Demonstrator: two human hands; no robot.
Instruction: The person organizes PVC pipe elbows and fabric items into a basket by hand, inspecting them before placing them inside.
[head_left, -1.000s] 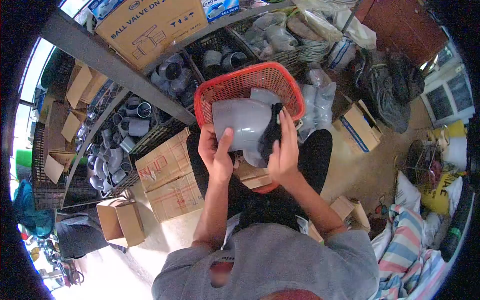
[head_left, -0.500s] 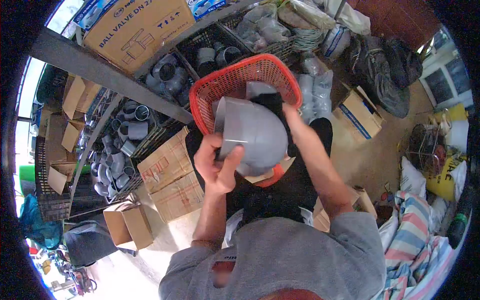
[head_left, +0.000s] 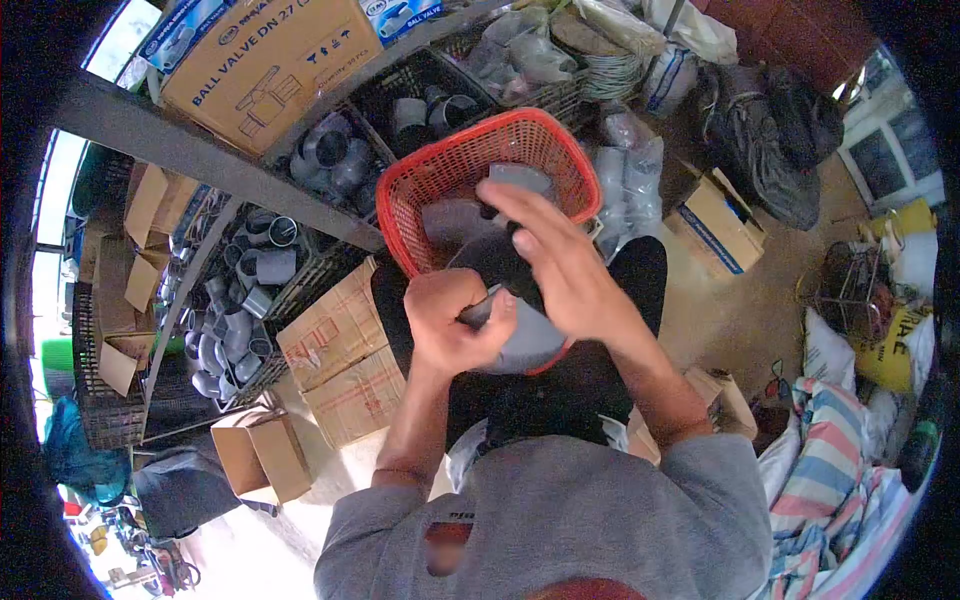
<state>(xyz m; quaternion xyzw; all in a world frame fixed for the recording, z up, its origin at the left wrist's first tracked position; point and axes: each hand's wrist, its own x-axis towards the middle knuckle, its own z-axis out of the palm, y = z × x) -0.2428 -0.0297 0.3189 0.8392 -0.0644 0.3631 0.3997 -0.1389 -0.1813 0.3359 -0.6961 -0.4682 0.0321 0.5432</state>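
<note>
A large grey plastic pipe elbow (head_left: pixel 532 338) is held over my lap, in front of the red basket. My left hand (head_left: pixel 455 325) is closed on its near rim, fingers curled round the edge and thumb along the outside. Over the elbow's dark opening lies my right hand (head_left: pixel 560 262), its fingers fairly straight. Bits of a black cloth (head_left: pixel 488 212) show under those fingers; most of the cloth is hidden. More grey fittings (head_left: pixel 520 178) sit inside the red plastic basket (head_left: pixel 412 172), just beyond my hands.
Black crates with grey pipe fittings (head_left: pixel 275 267) stand at the left. A ball valve carton (head_left: pixel 270 75) rests on the shelf above. Flattened cardboard (head_left: pixel 345 365) and an open box (head_left: pixel 262 455) lie left of me. At the right are a carton (head_left: pixel 715 225) and a striped sheet (head_left: pixel 830 450).
The elbow has been tilted and lowered toward my lap, so its opening now faces up and away. My right hand has moved from its far side to over the opening.
</note>
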